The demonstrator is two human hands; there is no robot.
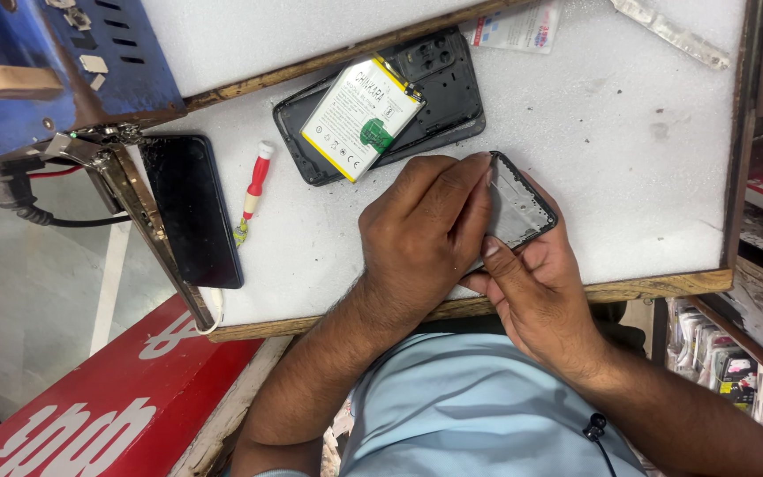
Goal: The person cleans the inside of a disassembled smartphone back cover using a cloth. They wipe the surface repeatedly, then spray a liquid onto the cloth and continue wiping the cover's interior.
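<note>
Both hands were on the phone frame (519,208) near the front edge of the bench (629,124). Left hand (423,234) lay curled over it, fingers pressing its top edge; right hand (536,287) gripped it from below, thumb on the inner face. Just up-left of the frame sat the back cover (452,93), open side up like a shallow tray, with a white battery (359,117) lying tilted in it. Further left of the frame were a red screwdriver (254,190) and a dark phone (192,208), face down or screen off, couldn't tell.
</note>
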